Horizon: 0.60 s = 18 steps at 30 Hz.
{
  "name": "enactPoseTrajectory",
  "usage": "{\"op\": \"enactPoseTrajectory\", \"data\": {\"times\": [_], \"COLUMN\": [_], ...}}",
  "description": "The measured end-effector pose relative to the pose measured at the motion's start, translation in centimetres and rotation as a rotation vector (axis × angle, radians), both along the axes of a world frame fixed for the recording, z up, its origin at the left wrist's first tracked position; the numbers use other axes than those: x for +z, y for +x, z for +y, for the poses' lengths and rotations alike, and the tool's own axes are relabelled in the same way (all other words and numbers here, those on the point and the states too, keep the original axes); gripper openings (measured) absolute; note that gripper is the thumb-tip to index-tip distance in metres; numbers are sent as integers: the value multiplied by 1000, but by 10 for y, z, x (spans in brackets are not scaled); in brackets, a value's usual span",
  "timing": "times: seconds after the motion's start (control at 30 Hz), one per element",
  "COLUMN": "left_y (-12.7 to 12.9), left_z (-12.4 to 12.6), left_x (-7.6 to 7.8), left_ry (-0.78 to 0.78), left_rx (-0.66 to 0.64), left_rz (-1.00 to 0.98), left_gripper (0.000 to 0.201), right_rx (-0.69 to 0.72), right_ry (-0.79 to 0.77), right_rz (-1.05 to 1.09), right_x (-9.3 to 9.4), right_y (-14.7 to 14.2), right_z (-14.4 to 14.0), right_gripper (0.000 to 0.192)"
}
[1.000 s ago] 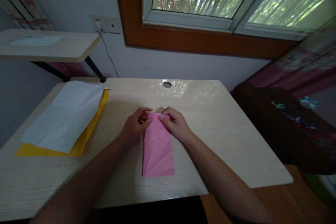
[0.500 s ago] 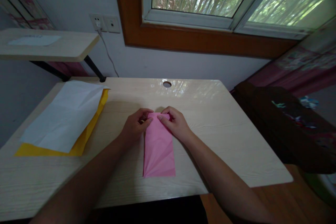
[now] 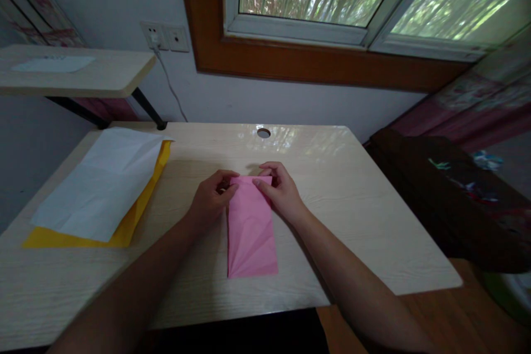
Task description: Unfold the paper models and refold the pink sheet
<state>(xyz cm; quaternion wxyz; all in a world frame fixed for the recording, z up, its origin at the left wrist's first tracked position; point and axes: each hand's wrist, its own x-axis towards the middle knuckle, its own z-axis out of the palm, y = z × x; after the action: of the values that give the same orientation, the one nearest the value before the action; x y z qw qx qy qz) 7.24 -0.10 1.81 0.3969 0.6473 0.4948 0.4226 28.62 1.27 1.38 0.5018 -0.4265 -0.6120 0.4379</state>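
Pale wood-grain desk [image 3: 352, 221] underfoot of everything, near edge at 6 o'clock, both forearms crossing it from below. Lying flat just past that edge, dead centre: folded pink paper [image 3: 251, 229], a tall narrow strip with faint diagonal creases fanning from its lower left corner, short bottom edge toward 6 o'clock, top edge toward 12. Pinching the strip's top left corner: left hand [image 3: 211, 202], fingers curled down, thumb and fingertips closed on the paper's edge. Pinching the top right corner: right hand [image 3: 281, 191], fingertips pressed onto the sheet near its upper edge, thumb tucked behind, grip closed on the pink paper too. Fingertips of the two hands nearly meeting over the middle of the top edge. Out at 9 o'clock, well apart from the hands: white sheet [image 3: 102, 182], creased, lying askew on top of a yellow sheet [image 3: 78, 239] that shows along its right and near edges. Farther on at 12 o'clock, near the desk's back edge: round cable hole [image 3: 263, 133]. Off the desk at 3 o'clock: dark brown fabric-covered bulk [image 3: 443, 193]. Up at 10 o'clock: small side shelf [image 3: 103, 74] on a black bracket, wall socket [image 3: 166, 37] with a white cord hanging. Beyond at 12 to 1 o'clock: wood-framed window [image 3: 332, 61], greenery outside.
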Motion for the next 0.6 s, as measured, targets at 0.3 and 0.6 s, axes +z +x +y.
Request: {"op": "enactPoseTrajectory", "data": {"times": [0.3, 0.6], "left_y": [-2, -4], "left_z": [4, 8], "left_x": [-5, -11], "left_ry": [-41, -86], "left_rx": [36, 17], "left_rz": [-30, -65], "left_gripper": [29, 37], "right_rx": [-93, -128], "right_ry": [-89, -167], "right_rz": [215, 307], "right_x": [-6, 0], "right_y": [1, 0], "right_z": [6, 6], "right_gripper": [41, 42]}}
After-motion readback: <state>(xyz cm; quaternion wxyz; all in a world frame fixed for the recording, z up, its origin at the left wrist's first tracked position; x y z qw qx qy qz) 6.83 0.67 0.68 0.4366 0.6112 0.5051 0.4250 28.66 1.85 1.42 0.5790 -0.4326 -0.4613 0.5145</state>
